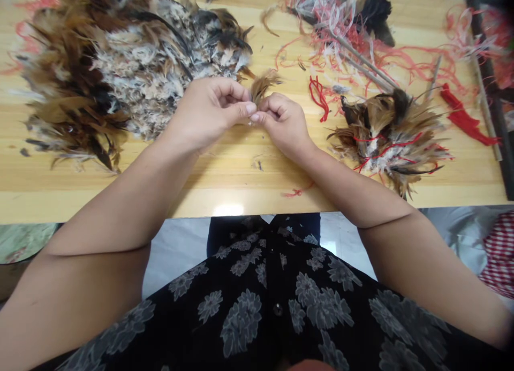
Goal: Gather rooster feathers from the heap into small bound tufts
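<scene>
Small brown feathers point(265, 83) stick up between my two hands, which meet over the table. My left hand point(214, 110) pinches their lower end between thumb and forefinger. Right against it, my right hand point(284, 122) is closed in a pinch at the same spot, thumb tips almost touching. The feathers' base is mostly hidden by the fingers. Just left of my hands lies a large heap of brown, black and whitish feathers point(136, 66). On the right, beyond my right forearm, sits a pile of feather bunches point(393, 135) with red threads across it.
Pink and white plastic string point(333, 28) is tangled at the back right, with thin sticks point(363, 63) over it. Red yarn point(319, 98) and a red strip point(466, 119) lie nearby. A dark frame point(498, 130) stands at the right edge of the wooden table point(225, 183).
</scene>
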A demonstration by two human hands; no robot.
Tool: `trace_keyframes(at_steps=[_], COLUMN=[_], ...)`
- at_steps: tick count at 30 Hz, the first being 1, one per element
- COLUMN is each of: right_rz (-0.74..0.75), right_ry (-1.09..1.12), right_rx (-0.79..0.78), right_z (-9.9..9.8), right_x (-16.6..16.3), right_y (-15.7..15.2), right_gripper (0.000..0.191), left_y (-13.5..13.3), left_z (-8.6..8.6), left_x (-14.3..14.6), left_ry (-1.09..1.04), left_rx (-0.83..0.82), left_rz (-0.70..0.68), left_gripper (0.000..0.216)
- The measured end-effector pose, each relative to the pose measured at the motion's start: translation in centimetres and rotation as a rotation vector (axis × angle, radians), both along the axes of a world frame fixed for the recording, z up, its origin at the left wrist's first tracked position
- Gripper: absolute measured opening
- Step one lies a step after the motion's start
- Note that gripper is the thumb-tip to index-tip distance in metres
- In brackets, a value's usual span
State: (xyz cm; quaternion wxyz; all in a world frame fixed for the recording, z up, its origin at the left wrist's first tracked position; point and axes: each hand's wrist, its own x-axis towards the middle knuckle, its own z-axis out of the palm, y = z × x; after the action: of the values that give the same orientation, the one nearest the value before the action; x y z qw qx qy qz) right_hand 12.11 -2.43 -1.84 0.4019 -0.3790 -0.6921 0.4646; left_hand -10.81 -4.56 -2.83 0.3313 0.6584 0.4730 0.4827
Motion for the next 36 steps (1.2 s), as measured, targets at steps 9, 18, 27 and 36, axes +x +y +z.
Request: trace_keyframes(at_steps=[9,18,27,36], right_rz=[-0.012,0.032,0.189,0.145], right_ry=[-0.064,0.063,0.274,0.314], right_rx=[0.044,-0.058,-0.300,-0.469], right_z=[-0.4,-0.3,0.7,1.7], right_x=[-0.2,-0.4,-0.5,-0.6], right_y=[0.0,-0.4,-0.4,-1.4], right_gripper=[0.047,0.050,0.064,0.056], left_y=[-1.1,0.9,-0.1,-1.6], left_z=[2.5,0.0,1.7,4.0], left_x=[1.2,2.5,2.2,2.6], left_ry=[0.181,-0.185,-0.344,-0.565], left_rx=[0.201,0.153,-0.013,-0.211], left_rz=[0.123,0.041,-0.096,-0.189], left_gripper=[0.047,0.097,0.098,0.038])
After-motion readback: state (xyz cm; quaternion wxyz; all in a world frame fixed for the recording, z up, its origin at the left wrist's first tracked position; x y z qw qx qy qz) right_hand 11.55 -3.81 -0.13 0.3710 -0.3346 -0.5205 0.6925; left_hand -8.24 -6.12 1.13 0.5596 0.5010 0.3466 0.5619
